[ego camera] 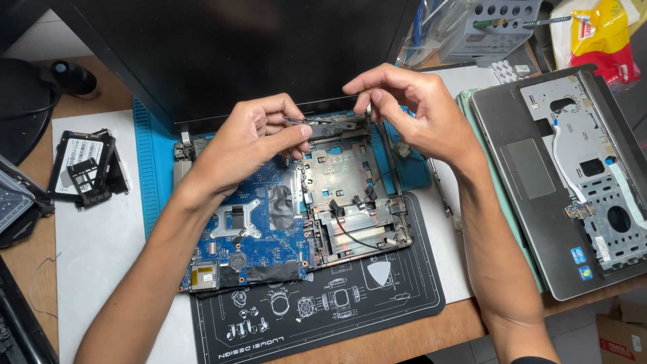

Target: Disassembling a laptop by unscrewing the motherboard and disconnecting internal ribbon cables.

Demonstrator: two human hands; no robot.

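An opened laptop base lies on a black work mat, with its blue motherboard exposed and its dark screen standing behind. My left hand and my right hand together hold a long narrow black part above the rear edge of the base, near the hinge. Left fingertips pinch its left end; right fingertips pinch its right end. A thin black cable runs across the empty bay below.
The laptop's removed grey palmrest cover lies upside down at the right. A black drive in its bracket rests at the left on white paper. A blue mat sits under the base. Bags and a grey holder stand at the back right.
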